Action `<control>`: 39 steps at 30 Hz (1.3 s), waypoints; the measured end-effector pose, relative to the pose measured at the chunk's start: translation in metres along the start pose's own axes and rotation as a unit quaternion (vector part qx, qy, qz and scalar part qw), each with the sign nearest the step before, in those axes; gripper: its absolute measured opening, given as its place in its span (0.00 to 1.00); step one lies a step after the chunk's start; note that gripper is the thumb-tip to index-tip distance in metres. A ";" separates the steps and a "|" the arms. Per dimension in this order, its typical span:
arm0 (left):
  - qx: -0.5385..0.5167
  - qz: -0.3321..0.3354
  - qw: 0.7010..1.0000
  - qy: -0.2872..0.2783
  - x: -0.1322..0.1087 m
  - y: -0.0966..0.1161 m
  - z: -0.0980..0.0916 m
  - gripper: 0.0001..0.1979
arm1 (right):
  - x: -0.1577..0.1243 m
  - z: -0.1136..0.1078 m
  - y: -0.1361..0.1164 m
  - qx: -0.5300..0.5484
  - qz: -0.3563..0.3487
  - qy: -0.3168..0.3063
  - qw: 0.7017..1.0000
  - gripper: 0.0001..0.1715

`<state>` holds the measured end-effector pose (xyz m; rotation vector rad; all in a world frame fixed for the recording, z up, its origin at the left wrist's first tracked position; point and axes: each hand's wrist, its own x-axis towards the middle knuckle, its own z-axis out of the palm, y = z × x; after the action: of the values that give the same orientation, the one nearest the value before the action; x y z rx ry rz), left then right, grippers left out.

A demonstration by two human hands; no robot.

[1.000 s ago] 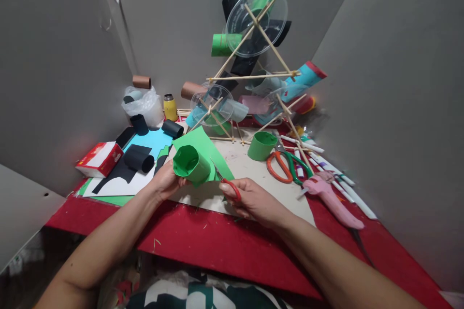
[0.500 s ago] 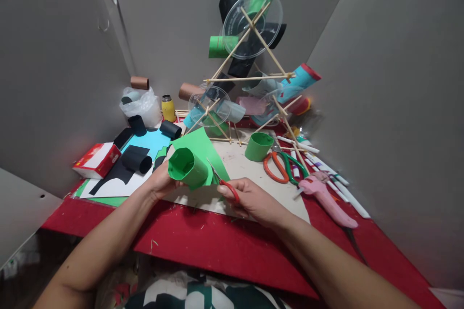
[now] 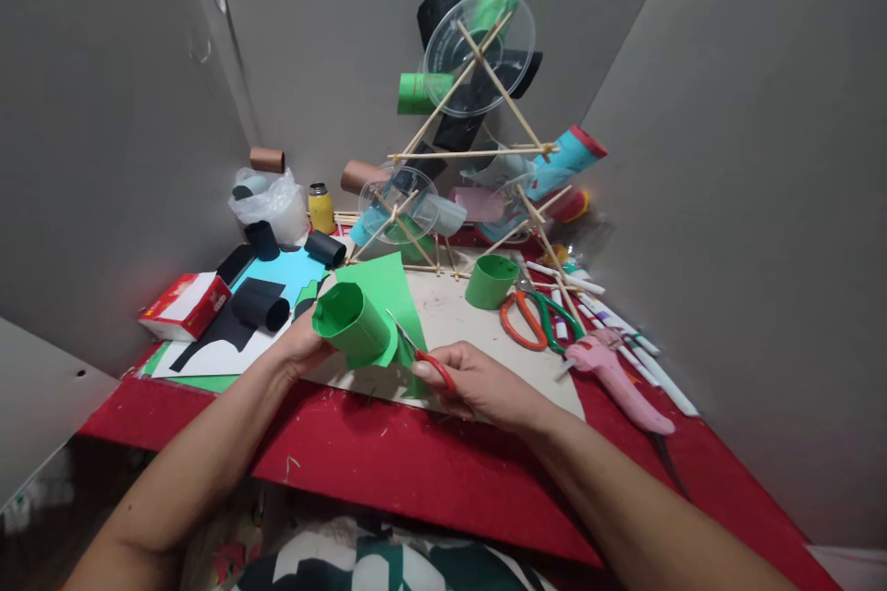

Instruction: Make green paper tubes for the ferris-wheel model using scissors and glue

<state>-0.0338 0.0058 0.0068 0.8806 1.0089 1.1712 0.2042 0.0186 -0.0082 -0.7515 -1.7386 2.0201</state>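
Note:
My left hand (image 3: 309, 343) is closed around the near left side of a green paper tube (image 3: 357, 330), its fingers partly hidden behind it. The tube is tilted with its open end facing me, and a flap of green paper flares from its far lower end. In my right hand (image 3: 471, 380) are small scissors (image 3: 435, 369) with red handles, the blades pointing up and left beside that flap. Behind the tube lies a green sheet (image 3: 394, 282) on beige card. A second green tube (image 3: 492, 283) stands upright to the right.
A stick frame with a clear plastic disc (image 3: 479, 54) and paper tubes rises at the back. Orange-and-green-handled scissors (image 3: 525, 321), a pink glue gun (image 3: 620, 379) and several markers lie right. Black tubes (image 3: 261, 303), a red box (image 3: 186, 307) and a yellow bottle (image 3: 321, 207) are left.
The held green tube has shifted slightly left, away from the scissors. The scissors have moved a little left and down, and more of the flap shows below the tube.

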 end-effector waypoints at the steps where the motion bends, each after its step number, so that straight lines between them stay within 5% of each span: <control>1: 0.000 0.000 1.000 -0.001 0.000 0.000 0.000 0.20 | 0.000 0.000 0.000 -0.002 0.000 -0.003 1.000 0.33; 12: -0.041 0.003 0.999 0.005 0.002 -0.004 -0.003 0.14 | 0.000 0.002 0.001 0.012 -0.004 0.005 1.000 0.32; 21: -0.102 -0.054 0.992 -0.048 0.007 -0.007 0.000 0.18 | 0.012 0.004 0.007 0.067 -0.048 0.147 0.986 0.35; 26: -0.129 -0.031 0.990 -0.047 0.003 -0.010 0.004 0.06 | 0.018 0.007 0.014 0.080 -0.055 0.172 0.980 0.33; 39: -0.134 -0.063 0.989 -0.013 0.003 -0.042 0.025 0.15 | 0.021 0.015 0.020 0.085 -0.061 0.174 0.979 0.31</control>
<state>0.0030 -0.0001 -0.0252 0.6085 0.8498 1.1531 0.1796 0.0163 -0.0292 -0.8595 -1.3625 1.8008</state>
